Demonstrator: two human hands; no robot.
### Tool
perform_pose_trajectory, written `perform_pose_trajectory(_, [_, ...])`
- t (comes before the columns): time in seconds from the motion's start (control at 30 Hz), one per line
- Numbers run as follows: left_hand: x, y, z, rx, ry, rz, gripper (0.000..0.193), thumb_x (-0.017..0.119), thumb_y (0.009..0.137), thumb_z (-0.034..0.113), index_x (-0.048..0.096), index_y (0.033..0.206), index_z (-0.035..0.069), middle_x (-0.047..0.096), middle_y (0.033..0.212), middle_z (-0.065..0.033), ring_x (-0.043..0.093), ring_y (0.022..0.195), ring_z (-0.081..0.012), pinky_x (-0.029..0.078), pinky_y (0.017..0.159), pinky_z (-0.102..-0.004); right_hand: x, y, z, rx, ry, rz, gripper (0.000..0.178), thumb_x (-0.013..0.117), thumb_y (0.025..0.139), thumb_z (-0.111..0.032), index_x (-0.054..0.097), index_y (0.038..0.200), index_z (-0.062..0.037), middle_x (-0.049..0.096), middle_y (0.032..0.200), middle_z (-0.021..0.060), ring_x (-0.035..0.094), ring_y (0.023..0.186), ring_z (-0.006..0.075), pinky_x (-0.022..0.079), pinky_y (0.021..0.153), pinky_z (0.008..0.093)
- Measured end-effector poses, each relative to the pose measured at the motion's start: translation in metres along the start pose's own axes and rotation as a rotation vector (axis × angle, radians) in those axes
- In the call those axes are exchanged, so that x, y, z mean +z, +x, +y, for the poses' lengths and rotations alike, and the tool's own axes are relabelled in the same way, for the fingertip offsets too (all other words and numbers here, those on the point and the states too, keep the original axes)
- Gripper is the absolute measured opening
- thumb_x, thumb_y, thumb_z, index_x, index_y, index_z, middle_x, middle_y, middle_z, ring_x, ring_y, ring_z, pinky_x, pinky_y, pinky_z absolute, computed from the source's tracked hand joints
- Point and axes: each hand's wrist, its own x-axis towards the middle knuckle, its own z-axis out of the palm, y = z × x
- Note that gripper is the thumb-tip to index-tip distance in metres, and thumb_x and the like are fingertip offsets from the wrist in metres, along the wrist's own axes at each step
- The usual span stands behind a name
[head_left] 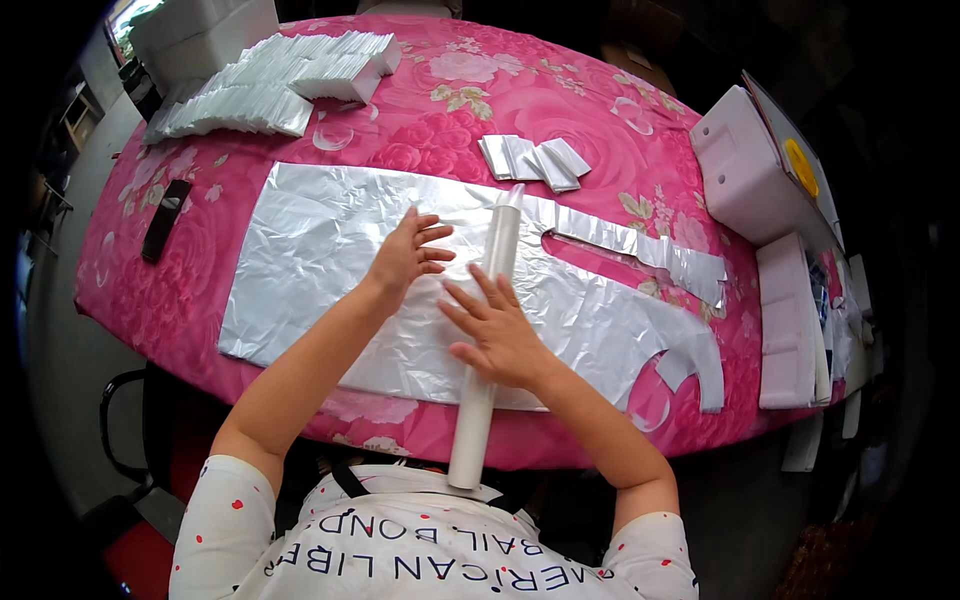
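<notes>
Spread flat and creased across the pink floral-covered counter (570, 95), broad at left, with two strips reaching right: a large silvery plastic sheet (310, 260) with curved cut-outs. Laid slantwise over its middle, near end jutting past the counter's front edge: a long, pale, glossy cylindrical roll (474, 425).

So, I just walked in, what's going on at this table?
A person has both bare hands over a silver sheet spread flat on a pink cloth. The right hand, fingers spread, lies across a pale roll that crosses the sheet and sticks out past the near table edge. The left hand is open over the sheet; whether it touches is unclear. Beyond lie a few folded packets, with a bigger stack at far left.
</notes>
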Motion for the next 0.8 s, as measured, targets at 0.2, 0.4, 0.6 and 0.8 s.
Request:
perform_pose_trajectory(0.2, [-0.115, -0.082, 0.025, 0.086, -0.032, 0.259, 0.060, 0.022, 0.094, 0.051, 0.042, 0.125, 0.004, 0.055, 0.119, -0.0105, 0.056, 0.087, -0.0149, 0.044, 0.075, -0.0261, 0.017, 0.077, -0.117, -0.580, 0.652, -0.068, 0.048, 0.049, 0.088, -0.040, 0.053, 0.120, -0.0047, 0.050, 0.127, 0.0130, 0.035, 0.127, 0.0333, 0.031, 0.101, 0.0446])
perform_pose_trajectory(0.4, [-0.173, -0.177, 0.024, 0.111, -0.050, 0.443, 0.061, 0.021, 0.095, 0.052, 0.044, 0.122, 0.002, 0.058, 0.112, -0.0123, 0.057, 0.083, -0.0138, 0.045, 0.072, -0.0249, 0.012, 0.091, -0.069, -0.326, 0.529, 0.179, 0.035, 0.053, 0.086, -0.026, 0.058, 0.113, -0.0040, 0.058, 0.117, 0.0113, 0.050, 0.115, 0.0316, 0.041, 0.093, 0.0410])
perform_pose_trajectory(0.6, [-0.174, -0.224, -0.011, 0.119, 0.098, 0.382, 0.056, 0.024, 0.096, 0.046, 0.043, 0.125, 0.001, 0.055, 0.117, -0.0125, 0.055, 0.090, -0.0131, 0.041, 0.081, -0.0252, 0.053, 0.130, -0.048, -0.332, 0.044, 0.008, 0.056, 0.046, 0.088, -0.046, 0.044, 0.131, -0.0101, 0.040, 0.138, 0.0111, 0.024, 0.133, 0.0310, 0.019, 0.109, 0.0436])
perform_pose_trajectory(0.8, [-0.146, -0.245, -0.014, 0.199, 0.836, 0.462, 0.056, 0.063, 0.081, 0.016, 0.038, 0.127, -0.003, 0.050, 0.116, -0.0161, 0.055, 0.099, -0.0269, 0.042, 0.088, -0.0363, 0.085, 0.225, -0.097, -0.331, -0.016, -0.097, 0.061, 0.050, 0.084, -0.046, 0.044, 0.131, -0.0066, 0.035, 0.141, 0.0125, 0.019, 0.136, 0.0302, 0.014, 0.110, 0.0448])
